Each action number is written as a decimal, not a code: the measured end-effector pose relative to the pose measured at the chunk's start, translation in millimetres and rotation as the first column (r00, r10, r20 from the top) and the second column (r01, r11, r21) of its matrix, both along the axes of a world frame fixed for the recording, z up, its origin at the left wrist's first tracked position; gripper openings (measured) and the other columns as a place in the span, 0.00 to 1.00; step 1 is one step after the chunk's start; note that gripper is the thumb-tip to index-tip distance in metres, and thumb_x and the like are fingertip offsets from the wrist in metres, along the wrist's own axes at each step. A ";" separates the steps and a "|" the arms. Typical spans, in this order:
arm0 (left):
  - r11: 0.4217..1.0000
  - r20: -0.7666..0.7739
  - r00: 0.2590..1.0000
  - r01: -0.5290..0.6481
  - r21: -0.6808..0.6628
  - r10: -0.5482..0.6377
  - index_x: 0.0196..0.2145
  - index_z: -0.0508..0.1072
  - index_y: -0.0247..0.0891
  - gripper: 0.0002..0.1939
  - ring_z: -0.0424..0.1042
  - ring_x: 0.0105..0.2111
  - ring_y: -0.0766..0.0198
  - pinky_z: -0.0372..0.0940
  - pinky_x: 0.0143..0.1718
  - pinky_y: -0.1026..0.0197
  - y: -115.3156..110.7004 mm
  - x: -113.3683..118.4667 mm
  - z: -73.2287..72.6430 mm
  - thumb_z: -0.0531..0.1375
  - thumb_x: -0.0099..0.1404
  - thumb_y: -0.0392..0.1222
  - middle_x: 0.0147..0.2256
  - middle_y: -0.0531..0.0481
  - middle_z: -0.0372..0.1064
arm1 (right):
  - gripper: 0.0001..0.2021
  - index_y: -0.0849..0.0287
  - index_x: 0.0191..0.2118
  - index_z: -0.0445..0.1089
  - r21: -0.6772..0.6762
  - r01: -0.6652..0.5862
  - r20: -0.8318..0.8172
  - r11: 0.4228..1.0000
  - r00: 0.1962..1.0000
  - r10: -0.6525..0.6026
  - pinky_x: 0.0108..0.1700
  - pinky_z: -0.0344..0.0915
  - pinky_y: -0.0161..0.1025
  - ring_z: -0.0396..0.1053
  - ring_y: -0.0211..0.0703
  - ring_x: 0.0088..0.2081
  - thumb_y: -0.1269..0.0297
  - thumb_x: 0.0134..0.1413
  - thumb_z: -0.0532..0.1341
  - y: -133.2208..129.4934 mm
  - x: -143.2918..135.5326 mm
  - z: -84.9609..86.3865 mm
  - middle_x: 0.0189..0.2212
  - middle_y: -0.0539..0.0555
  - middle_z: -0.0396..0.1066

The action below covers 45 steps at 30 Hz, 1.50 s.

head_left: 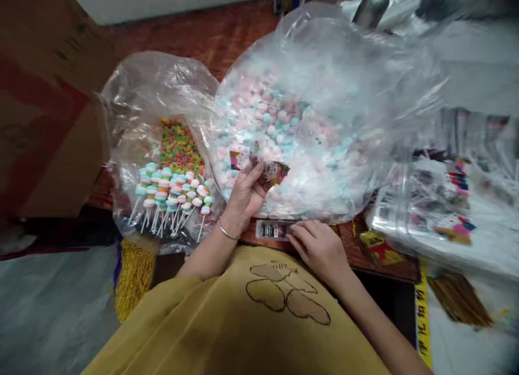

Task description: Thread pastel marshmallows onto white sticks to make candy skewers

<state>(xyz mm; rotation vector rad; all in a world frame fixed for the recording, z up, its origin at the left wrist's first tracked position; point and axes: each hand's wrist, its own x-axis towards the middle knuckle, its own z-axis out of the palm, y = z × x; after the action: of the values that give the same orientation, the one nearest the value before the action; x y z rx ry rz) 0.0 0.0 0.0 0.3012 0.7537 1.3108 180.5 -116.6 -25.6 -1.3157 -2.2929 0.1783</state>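
Pinched in my left hand [246, 195] are small printed plastic wrappers [277, 171], clear with coloured pictures, held up in front of a big bag. My right hand [322, 251] is low at the table's front edge, its fingers closed on the right end of a flat clear packet [271, 230] with dark print. Just beyond my hands, the large clear bag [324, 164] is full of pink, white and blue marshmallows [271, 118]. Left of my left hand, several marshmallow sticks [172, 191] lie in a row on clear plastic, white sticks toward me.
Colourful ring-shaped candies [180, 145] lie in an opened clear bag [158, 77] behind the sticks. A large cardboard box [44, 110] stands at the left. On the right are stacked clear printed bags [430, 202]. Yellow tape [422, 315] hangs by the table's right corner.
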 end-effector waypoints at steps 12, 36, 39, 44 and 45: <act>0.991 -0.187 0.974 0.122 -0.061 -0.131 0.36 0.77 0.37 0.18 0.75 0.28 0.70 0.71 0.29 0.69 -37.5 -6.2 7.5 0.76 0.49 0.40 0.30 0.55 0.77 | 0.07 0.57 0.40 0.77 -0.215 0.436 -0.439 0.874 0.756 -0.485 0.38 0.70 0.38 0.76 0.44 0.33 0.61 0.64 0.62 -9.6 36.5 16.6 0.33 0.52 0.80; 0.996 -0.221 0.971 0.078 -0.039 -0.085 0.35 0.77 0.36 0.21 0.74 0.26 0.71 0.69 0.25 0.69 -59.5 -28.6 -4.1 0.77 0.44 0.41 0.30 0.56 0.77 | 0.03 0.59 0.39 0.70 -0.307 0.150 0.286 0.940 0.956 -0.059 0.45 0.54 0.47 0.67 0.54 0.44 0.66 0.64 0.60 -17.3 -20.8 -38.4 0.38 0.58 0.74; 0.998 -0.214 0.976 0.045 -0.033 -0.051 0.36 0.78 0.37 0.20 0.74 0.26 0.71 0.70 0.27 0.69 -58.4 -34.1 3.1 0.77 0.45 0.40 0.30 0.56 0.78 | 0.06 0.58 0.37 0.68 -0.343 0.111 0.232 0.933 0.972 -0.030 0.42 0.52 0.44 0.66 0.50 0.40 0.71 0.66 0.56 -24.5 -21.0 -35.8 0.36 0.56 0.73; 0.990 -0.193 0.976 -0.076 0.116 0.098 0.38 0.79 0.42 0.18 0.77 0.34 0.70 0.72 0.40 0.68 -57.4 -59.1 37.9 0.75 0.49 0.38 0.34 0.55 0.80 | 0.06 0.56 0.34 0.63 -0.380 -0.020 -0.022 0.925 1.000 0.013 0.43 0.55 0.41 0.65 0.46 0.37 0.71 0.65 0.55 -13.9 -4.1 6.7 0.34 0.53 0.71; 0.981 -0.192 0.971 -0.110 0.158 0.140 0.38 0.79 0.43 0.17 0.77 0.36 0.70 0.72 0.42 0.68 -58.0 -64.6 46.1 0.75 0.50 0.38 0.36 0.55 0.80 | 0.06 0.56 0.34 0.63 -0.355 -0.014 -0.066 0.935 0.998 -0.010 0.42 0.55 0.41 0.66 0.46 0.37 0.70 0.65 0.55 -5.3 -0.8 19.1 0.33 0.52 0.71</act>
<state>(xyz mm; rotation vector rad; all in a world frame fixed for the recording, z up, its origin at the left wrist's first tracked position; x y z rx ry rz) -64.6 -58.0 46.1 0.5182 0.8602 1.4739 179.7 -121.8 -6.5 -1.4528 -2.2761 0.6558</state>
